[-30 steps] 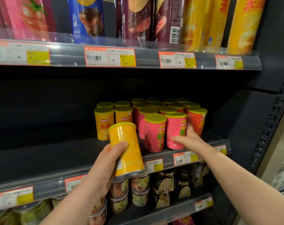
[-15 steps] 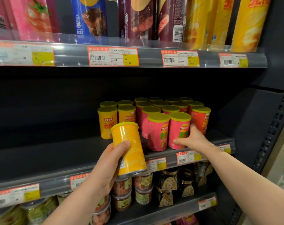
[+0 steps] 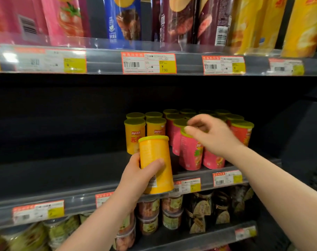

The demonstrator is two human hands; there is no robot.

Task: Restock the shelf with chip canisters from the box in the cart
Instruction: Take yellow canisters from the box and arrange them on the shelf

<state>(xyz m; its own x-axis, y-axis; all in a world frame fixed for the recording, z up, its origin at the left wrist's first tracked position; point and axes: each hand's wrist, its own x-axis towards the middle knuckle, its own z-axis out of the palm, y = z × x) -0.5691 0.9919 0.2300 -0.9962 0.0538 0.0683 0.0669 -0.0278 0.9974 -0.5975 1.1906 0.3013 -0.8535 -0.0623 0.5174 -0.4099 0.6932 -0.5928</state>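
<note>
Chip canister, yellow with a yellow-green lid, is held almost upright in the air just in front of the middle shelf, its plain back turned to the camera. The small print there is too blurred to read, and a white barcode patch near its base is half covered. The left hand grips its lower half, thumb laid across the near side, the other fingers mostly hidden behind. On the shelf behind it stand yellow canisters with a readable "Lay's" logo and red Chinese characters, partly hidden by the held one. Just beside them are pink canisters, then an orange-red canister at the right end. The right hand hangs over the front pink lids with fingers bent and thumb tip at a lid's rim; blur hides whether it pinches anything. A price tag on the upper shelf edge shows a barcode and "¥ 7.90"; the neighbouring tags are unreadable. Tall canisters above are cut off by the top edge. Jars sit on the shelf below
</note>
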